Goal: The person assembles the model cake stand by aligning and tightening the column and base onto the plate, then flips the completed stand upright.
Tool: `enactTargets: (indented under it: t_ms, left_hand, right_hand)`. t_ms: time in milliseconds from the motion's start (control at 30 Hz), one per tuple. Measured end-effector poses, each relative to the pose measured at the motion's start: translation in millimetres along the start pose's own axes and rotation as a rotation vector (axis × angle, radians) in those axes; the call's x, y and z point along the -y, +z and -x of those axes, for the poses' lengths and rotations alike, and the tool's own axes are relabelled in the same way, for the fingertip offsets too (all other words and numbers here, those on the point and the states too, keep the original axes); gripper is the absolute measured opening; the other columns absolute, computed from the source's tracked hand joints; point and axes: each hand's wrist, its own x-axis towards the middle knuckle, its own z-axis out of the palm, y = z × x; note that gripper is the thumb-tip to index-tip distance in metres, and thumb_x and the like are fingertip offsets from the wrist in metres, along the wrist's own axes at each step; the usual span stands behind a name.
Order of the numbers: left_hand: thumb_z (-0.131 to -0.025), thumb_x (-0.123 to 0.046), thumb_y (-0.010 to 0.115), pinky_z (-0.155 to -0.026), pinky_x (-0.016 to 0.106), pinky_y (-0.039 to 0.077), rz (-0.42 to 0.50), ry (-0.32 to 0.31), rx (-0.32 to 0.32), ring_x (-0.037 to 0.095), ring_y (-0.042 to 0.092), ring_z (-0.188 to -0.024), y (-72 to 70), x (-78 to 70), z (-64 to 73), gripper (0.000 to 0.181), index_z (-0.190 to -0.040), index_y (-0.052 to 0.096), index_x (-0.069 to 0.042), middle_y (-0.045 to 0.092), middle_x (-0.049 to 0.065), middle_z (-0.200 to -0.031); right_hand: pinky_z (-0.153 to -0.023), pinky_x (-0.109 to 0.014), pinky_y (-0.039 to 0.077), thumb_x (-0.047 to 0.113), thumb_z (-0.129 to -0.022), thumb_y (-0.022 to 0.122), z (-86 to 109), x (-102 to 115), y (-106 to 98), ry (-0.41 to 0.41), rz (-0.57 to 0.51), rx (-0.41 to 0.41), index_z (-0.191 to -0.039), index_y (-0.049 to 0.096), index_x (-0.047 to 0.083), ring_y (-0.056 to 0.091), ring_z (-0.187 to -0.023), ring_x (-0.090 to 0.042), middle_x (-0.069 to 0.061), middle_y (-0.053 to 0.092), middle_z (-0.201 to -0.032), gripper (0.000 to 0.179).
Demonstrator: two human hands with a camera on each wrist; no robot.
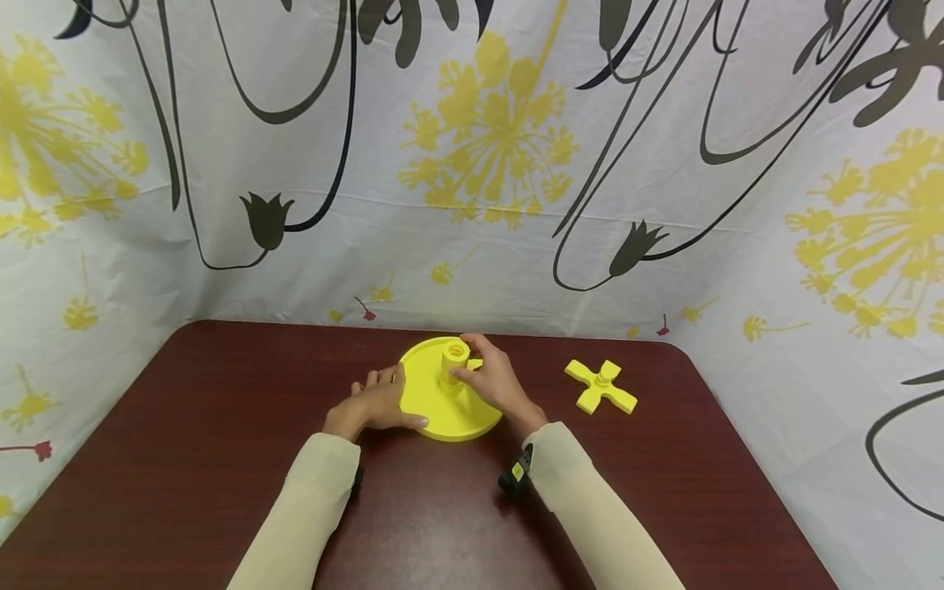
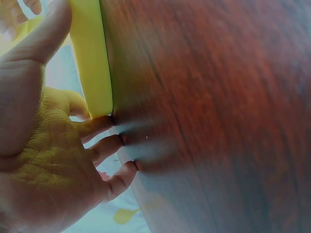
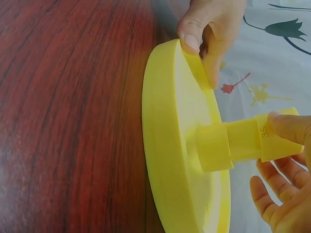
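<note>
The left hand [image 1: 378,399] grips the left rim of the round plate [image 1: 453,426], flat on the desk [image 1: 184,467]; the right hand [image 1: 499,378] pinches the top of its central post [image 1: 452,377]. Best to brace the rim firmly and work the post upright, without tilting. The cross [image 1: 605,383] lies apart, right.

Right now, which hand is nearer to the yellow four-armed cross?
Right. The right hand holds the yellow cylindrical post, left of the cross; the left hand is farther off, holding the left rim of the yellow round disc.
</note>
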Motion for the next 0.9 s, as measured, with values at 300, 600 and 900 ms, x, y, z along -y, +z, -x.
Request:
enactTargets:
  t_ms: [300, 600, 900]
  left_hand:
    - [-0.087, -0.058, 0.068, -0.113, 0.065, 0.012, -0.013, -0.004, -0.001, 0.043, 0.013, -0.147, 0.3, 0.3, -0.4, 0.113, -0.158, 0.004, 0.001, 0.013, 0.022, -0.163]
    - [-0.087, -0.058, 0.068, -0.114, 0.066, 0.010, -0.005, 0.004, 0.007, 0.045, 0.011, -0.147, -0.3, -1.4, -0.6, 0.114, -0.158, 0.003, 0.002, 0.012, 0.023, -0.163]
    - [-0.087, -0.058, 0.067, -0.114, 0.066, 0.010, -0.015, 0.002, 0.015, 0.044, 0.011, -0.147, -0.8, -1.7, 0.1, 0.113, -0.158, 0.003, 0.002, 0.011, 0.023, -0.163]
  right_hand:
    - [-0.093, -0.044, 0.052, 0.016, -0.087, 0.078, -1.6, -0.5, 2.6, 0.016, 0.008, -0.028, -0.137, 0.055, 0.004, 0.060, -0.116, -0.031, -0.013, 0.062, -0.129, 0.057]
    - [-0.101, -0.049, 0.047, 0.024, -0.088, 0.078, -0.1, -2.2, -4.3, 0.021, -0.025, 0.010, -0.143, 0.048, 0.008, 0.052, -0.129, -0.029, -0.011, 0.054, -0.142, 0.065]
    - [-0.101, -0.046, 0.049, 0.008, -0.091, 0.072, 0.8, -2.0, -5.5, -0.037, -0.047, 0.050, -0.142, 0.049, 0.001, 0.057, -0.126, -0.032, -0.015, 0.056, -0.139, 0.056]
